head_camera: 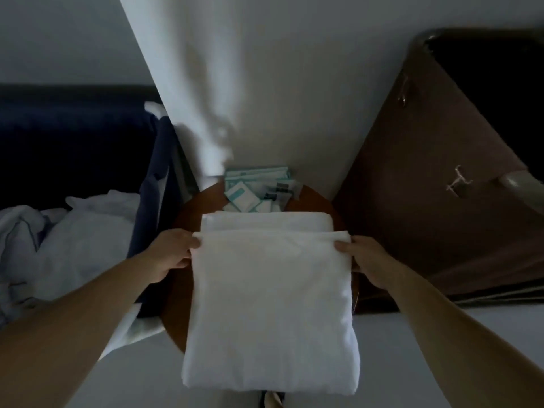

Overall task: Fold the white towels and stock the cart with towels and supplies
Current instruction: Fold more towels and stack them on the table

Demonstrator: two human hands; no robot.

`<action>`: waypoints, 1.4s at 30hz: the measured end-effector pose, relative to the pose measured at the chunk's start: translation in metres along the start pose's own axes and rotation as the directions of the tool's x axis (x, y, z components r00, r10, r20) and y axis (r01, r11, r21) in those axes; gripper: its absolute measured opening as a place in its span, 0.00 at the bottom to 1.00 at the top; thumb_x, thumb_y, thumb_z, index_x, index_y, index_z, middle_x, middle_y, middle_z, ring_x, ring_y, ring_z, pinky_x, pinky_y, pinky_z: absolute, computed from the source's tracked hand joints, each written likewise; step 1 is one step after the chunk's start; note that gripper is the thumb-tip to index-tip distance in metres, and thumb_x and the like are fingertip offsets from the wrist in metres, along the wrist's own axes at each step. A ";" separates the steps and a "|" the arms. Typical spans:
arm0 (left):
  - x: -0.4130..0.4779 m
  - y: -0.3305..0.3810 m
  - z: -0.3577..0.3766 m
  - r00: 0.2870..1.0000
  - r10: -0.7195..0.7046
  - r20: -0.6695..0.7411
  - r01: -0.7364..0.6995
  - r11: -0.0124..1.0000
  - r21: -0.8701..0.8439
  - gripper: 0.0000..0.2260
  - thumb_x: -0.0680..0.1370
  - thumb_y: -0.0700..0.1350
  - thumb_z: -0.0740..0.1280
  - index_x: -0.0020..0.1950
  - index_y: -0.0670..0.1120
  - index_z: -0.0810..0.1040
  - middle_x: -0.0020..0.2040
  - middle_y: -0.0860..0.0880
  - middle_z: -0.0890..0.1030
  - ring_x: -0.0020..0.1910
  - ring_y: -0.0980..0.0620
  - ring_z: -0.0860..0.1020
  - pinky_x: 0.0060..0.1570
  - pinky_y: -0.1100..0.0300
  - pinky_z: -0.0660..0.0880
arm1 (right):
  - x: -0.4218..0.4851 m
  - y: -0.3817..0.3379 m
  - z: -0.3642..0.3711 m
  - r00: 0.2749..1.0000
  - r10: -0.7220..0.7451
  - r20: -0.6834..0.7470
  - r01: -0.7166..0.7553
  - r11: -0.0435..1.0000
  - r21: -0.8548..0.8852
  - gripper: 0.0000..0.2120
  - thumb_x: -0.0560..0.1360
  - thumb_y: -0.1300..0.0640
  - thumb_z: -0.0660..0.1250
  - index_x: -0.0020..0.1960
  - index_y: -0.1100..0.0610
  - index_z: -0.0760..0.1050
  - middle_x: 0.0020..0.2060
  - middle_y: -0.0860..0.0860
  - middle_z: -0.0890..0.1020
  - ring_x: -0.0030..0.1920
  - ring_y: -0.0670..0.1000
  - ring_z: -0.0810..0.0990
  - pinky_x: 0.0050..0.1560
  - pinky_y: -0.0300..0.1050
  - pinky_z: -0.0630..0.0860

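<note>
Held towel (270, 304): white, plain, doubled into a tall rectangle. We see its upper edge stretched level and its lower end closed in a soft rounded fold nearest us.
Grip: left hand (173, 254) pinches the upper left corner, right hand (362, 260) the upper right.
Folded towel (265, 222): white, lying flat on the round brown tabletop (182, 219), just behind the held towel's upper edge, its long side facing us.
Supply packets (256, 187): small white and teal sachets in a loose cluster at the tabletop's far side, just behind the folded towel.
White linen heap (73, 231): crumpled, unfolded, to the left. We cannot tell whether it is towels.
</note>
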State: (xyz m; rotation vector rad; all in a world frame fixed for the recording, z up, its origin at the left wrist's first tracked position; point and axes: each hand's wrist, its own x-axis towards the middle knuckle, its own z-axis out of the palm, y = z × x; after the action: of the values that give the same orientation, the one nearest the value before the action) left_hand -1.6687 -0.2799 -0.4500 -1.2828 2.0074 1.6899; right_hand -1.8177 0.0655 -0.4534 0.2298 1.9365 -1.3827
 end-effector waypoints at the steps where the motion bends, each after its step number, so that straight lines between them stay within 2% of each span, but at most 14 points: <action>1: 0.021 -0.007 0.012 1.000 -0.025 -0.015 0.025 1.000 -0.013 0.08 0.79 0.41 0.67 0.58 0.43 0.77 0.55 0.42 0.81 0.55 0.42 0.80 0.61 0.43 0.75 | 0.022 0.009 0.006 0.999 0.025 -0.027 -0.024 1.000 0.013 0.08 0.80 0.58 0.67 0.57 0.60 0.78 0.50 0.54 0.83 0.48 0.53 0.81 0.45 0.47 0.78; 4: 0.064 -0.023 0.038 0.992 -0.069 -0.103 0.065 0.997 -0.040 0.11 0.80 0.45 0.67 0.60 0.42 0.77 0.56 0.42 0.80 0.53 0.42 0.79 0.57 0.43 0.77 | 0.067 0.033 0.015 0.991 0.078 -0.108 -0.077 0.997 0.019 0.12 0.79 0.56 0.68 0.58 0.62 0.78 0.51 0.57 0.83 0.50 0.57 0.82 0.54 0.58 0.80; 6: 0.074 -0.032 0.047 0.992 -0.073 -0.099 0.069 0.997 -0.045 0.14 0.80 0.47 0.67 0.63 0.43 0.76 0.54 0.45 0.80 0.50 0.45 0.79 0.48 0.51 0.78 | 0.078 0.042 0.018 0.986 0.109 -0.128 -0.107 0.994 0.022 0.13 0.78 0.55 0.70 0.59 0.60 0.80 0.53 0.58 0.84 0.52 0.60 0.83 0.59 0.62 0.78; 10: 0.066 -0.037 0.051 0.991 -0.087 -0.097 0.074 0.989 -0.131 0.05 0.82 0.46 0.63 0.55 0.48 0.77 0.52 0.47 0.81 0.48 0.48 0.79 0.44 0.55 0.75 | 0.075 0.040 0.017 0.984 0.114 -0.134 -0.111 0.993 0.029 0.03 0.78 0.56 0.69 0.50 0.54 0.80 0.51 0.56 0.84 0.49 0.56 0.83 0.55 0.56 0.79; 15: 0.044 -0.007 0.040 0.950 0.106 -0.294 -0.150 0.980 -0.129 0.06 0.82 0.45 0.62 0.53 0.47 0.78 0.44 0.49 0.78 0.41 0.52 0.76 0.37 0.58 0.69 | 0.053 -0.010 0.012 0.993 0.007 -0.115 0.000 0.998 0.064 0.04 0.78 0.60 0.68 0.48 0.54 0.82 0.43 0.52 0.87 0.43 0.54 0.86 0.48 0.52 0.81; 18: 0.066 0.007 0.032 0.915 0.156 -0.371 -0.192 0.979 -0.062 0.06 0.82 0.46 0.62 0.50 0.46 0.76 0.41 0.49 0.76 0.39 0.52 0.73 0.37 0.58 0.68 | 0.065 -0.034 0.007 0.989 -0.024 -0.147 0.037 0.995 0.089 0.05 0.78 0.56 0.68 0.50 0.53 0.83 0.45 0.53 0.87 0.44 0.54 0.86 0.49 0.52 0.80; 22: 0.118 -0.011 0.042 0.960 0.091 -0.265 -0.060 0.991 0.123 0.16 0.82 0.49 0.62 0.65 0.41 0.75 0.57 0.42 0.78 0.54 0.44 0.77 0.53 0.52 0.73 | 0.115 -0.017 0.025 0.978 0.065 -0.200 -0.075 0.996 -0.042 0.07 0.79 0.53 0.67 0.54 0.55 0.78 0.47 0.51 0.82 0.46 0.53 0.81 0.53 0.54 0.78; 25: 0.130 -0.029 0.051 0.960 0.015 -0.279 0.014 0.995 0.101 0.21 0.81 0.52 0.64 0.70 0.41 0.70 0.63 0.42 0.77 0.59 0.41 0.76 0.54 0.50 0.73 | 0.135 0.010 0.038 0.955 0.076 -0.287 -0.115 0.986 -0.122 0.17 0.79 0.52 0.67 0.65 0.58 0.74 0.45 0.47 0.76 0.46 0.51 0.76 0.58 0.56 0.76; 28: 0.121 -0.035 0.051 0.949 0.042 -0.313 -0.026 0.998 0.056 0.24 0.80 0.53 0.66 0.72 0.43 0.68 0.64 0.45 0.74 0.59 0.44 0.75 0.53 0.52 0.72 | 0.131 0.024 0.040 0.931 -0.006 -0.364 -0.066 0.981 -0.185 0.20 0.78 0.51 0.68 0.68 0.55 0.72 0.50 0.47 0.75 0.52 0.53 0.76 0.55 0.51 0.74; 31: 0.103 -0.049 0.046 0.929 0.128 -0.347 -0.096 0.990 0.107 0.26 0.78 0.53 0.69 0.72 0.42 0.68 0.64 0.43 0.74 0.60 0.43 0.75 0.58 0.48 0.74 | 0.116 0.036 0.039 0.920 -0.083 -0.384 -0.034 0.957 -0.288 0.24 0.77 0.50 0.69 0.70 0.53 0.69 0.61 0.51 0.77 0.59 0.56 0.77 0.58 0.51 0.74; 34: 0.073 -0.074 0.048 0.938 0.105 -0.331 -0.043 0.981 0.189 0.29 0.77 0.56 0.69 0.73 0.42 0.68 0.65 0.42 0.74 0.62 0.42 0.75 0.61 0.43 0.75 | 0.093 0.051 0.042 0.924 -0.153 -0.351 -0.004 0.913 -0.409 0.26 0.76 0.49 0.70 0.70 0.55 0.69 0.62 0.52 0.76 0.61 0.56 0.76 0.61 0.52 0.75; 38: 0.026 -0.116 0.060 0.939 0.056 -0.340 0.043 0.960 0.276 0.26 0.78 0.54 0.68 0.68 0.37 0.70 0.62 0.37 0.76 0.60 0.37 0.75 0.60 0.45 0.74 | 0.050 0.076 0.041 0.931 -0.105 -0.349 -0.072 0.887 -0.457 0.26 0.75 0.45 0.70 0.69 0.55 0.71 0.62 0.53 0.78 0.59 0.58 0.78 0.59 0.54 0.76; 40: 0.003 -0.137 0.062 0.951 0.004 -0.308 0.077 0.965 0.252 0.25 0.78 0.54 0.68 0.64 0.36 0.72 0.58 0.37 0.77 0.58 0.37 0.76 0.57 0.47 0.73 | 0.026 0.092 0.039 0.933 -0.052 -0.356 -0.135 0.866 -0.481 0.27 0.76 0.42 0.67 0.69 0.55 0.70 0.63 0.55 0.78 0.59 0.60 0.78 0.58 0.55 0.76; 42: -0.016 -0.154 0.061 0.959 -0.032 -0.282 0.101 0.968 0.232 0.26 0.79 0.55 0.67 0.67 0.37 0.71 0.61 0.37 0.77 0.59 0.36 0.76 0.58 0.47 0.73 | 0.002 0.108 0.041 0.932 -0.008 -0.362 -0.193 0.835 -0.516 0.28 0.78 0.40 0.64 0.71 0.55 0.68 0.64 0.56 0.75 0.61 0.62 0.76 0.58 0.55 0.74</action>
State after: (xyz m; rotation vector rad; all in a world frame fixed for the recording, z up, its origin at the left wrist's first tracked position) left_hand -1.5692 -0.2121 -0.5653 -1.5448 2.2112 1.2407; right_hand -1.7437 0.0727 -0.5415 0.3050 2.4948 -0.7010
